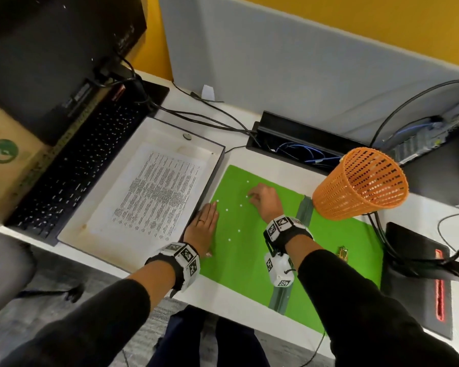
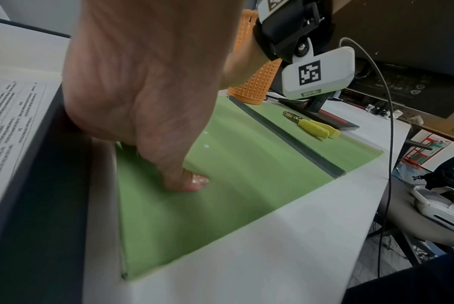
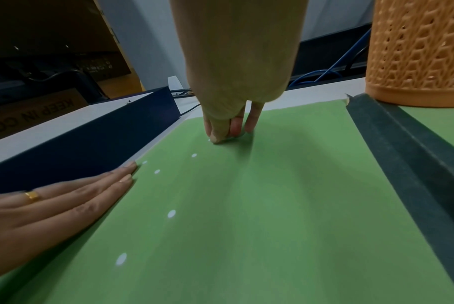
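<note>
A green sheet lies on the white desk, with several small white paper dots scattered on its left half. My left hand lies flat, fingers straight, on the sheet's left edge next to the dark box; its thumb presses the sheet. My right hand is at the sheet's far part, fingers curled down, with thumb and fingertips pinched together on the paper. One dot lies just left of that thumb. Whether a dot sits inside the pinch is hidden.
An orange mesh basket stands at the sheet's far right corner, beside a dark strip across the sheet. A yellow-handled tool lies right of the strip. A shallow box with a printed page and a keyboard are at left.
</note>
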Available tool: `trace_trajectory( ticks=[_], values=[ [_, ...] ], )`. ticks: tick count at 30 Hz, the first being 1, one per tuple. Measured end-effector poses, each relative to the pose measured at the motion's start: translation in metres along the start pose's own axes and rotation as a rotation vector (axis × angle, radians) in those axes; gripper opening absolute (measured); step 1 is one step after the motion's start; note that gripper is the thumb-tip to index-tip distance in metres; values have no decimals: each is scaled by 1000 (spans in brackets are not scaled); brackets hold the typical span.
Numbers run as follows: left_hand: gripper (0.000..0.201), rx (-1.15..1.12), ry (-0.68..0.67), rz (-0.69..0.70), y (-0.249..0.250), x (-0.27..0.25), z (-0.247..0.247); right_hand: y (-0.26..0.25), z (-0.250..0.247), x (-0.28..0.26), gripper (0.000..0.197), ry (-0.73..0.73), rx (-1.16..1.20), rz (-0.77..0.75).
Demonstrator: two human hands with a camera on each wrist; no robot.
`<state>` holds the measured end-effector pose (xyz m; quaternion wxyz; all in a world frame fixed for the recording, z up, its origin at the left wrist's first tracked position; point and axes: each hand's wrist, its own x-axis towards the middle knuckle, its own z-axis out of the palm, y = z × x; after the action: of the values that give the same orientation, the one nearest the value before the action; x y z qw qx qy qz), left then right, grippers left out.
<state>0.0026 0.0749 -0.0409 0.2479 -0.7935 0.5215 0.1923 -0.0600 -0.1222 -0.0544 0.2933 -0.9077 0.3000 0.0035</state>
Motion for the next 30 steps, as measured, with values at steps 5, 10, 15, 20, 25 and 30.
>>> trace_trajectory(
  ticks=[5, 10, 15, 20, 25, 30],
  values=[
    [117, 0, -9, -4, 0, 2, 1, -2, 2, 2, 9, 31, -6, 17],
    [114, -5, -8, 2, 0, 2, 1, -6, 3, 6, 9, 29, -68, 26],
    [118, 8, -38, -2, 0, 5, -1, -13, 4, 12, 11, -12, -155, 13],
    [119, 16, -57, -7, 0, 5, -2, -15, 7, 13, 14, -34, -225, -13],
    [119, 23, -70, -16, 2, 6, -3, -14, 10, 12, 17, -25, -219, -27],
    [121, 36, -99, -33, 4, 8, -5, -5, 13, 10, 7, 18, -54, 42]
  ],
)
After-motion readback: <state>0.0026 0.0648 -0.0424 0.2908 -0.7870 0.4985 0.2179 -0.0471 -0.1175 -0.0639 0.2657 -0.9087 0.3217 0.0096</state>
